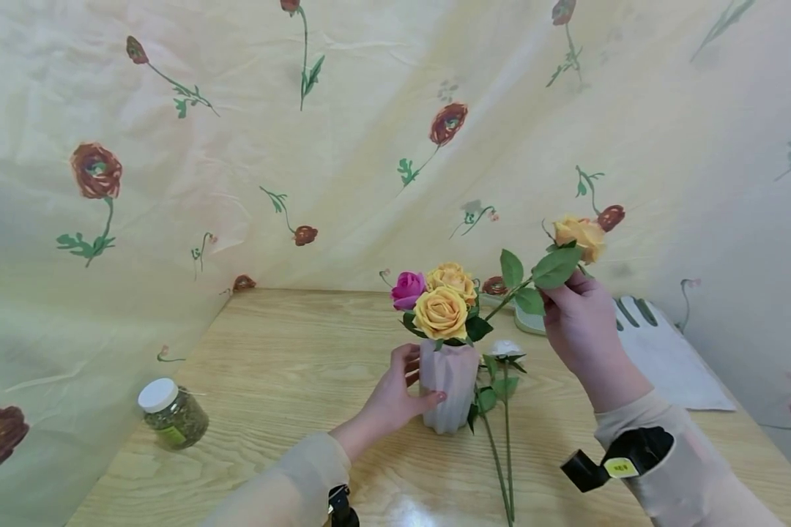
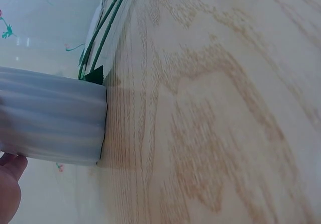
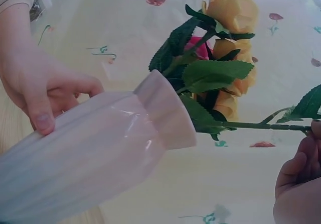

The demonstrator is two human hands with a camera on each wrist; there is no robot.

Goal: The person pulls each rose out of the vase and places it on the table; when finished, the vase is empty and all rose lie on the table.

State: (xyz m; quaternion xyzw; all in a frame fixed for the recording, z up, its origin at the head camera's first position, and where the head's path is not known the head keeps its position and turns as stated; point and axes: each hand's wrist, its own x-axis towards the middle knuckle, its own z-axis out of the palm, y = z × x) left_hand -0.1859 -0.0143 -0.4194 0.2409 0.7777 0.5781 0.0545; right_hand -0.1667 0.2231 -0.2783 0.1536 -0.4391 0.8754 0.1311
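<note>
The right hand (image 1: 583,322) pinches a yellow rose (image 1: 581,238) just beneath its bloom, its stem (image 1: 501,304) slanting down to the mouth of the vase (image 1: 447,384); leaves hide the lower end, so I cannot tell how deep it goes. The left hand (image 1: 395,391) holds the vase, thumb on the side facing the bench's near edge and fingers on the side facing the left edge. The vase stands upright around the middle of the bench (image 1: 290,380), with yellow blooms (image 1: 442,312) and a magenta rose (image 1: 407,290) crowding its mouth. The step looks like feeding this stem in beside them: best to raise the stem nearer upright, slide it down the side nearest the bench's right edge, and keep the left grip firm, since a sideways push could tip the vase. Its broad leaves may snag at the rim. Loose stems (image 1: 509,454) with a white bloom (image 1: 504,348) lie just beside the vase, running toward the near edge.
</note>
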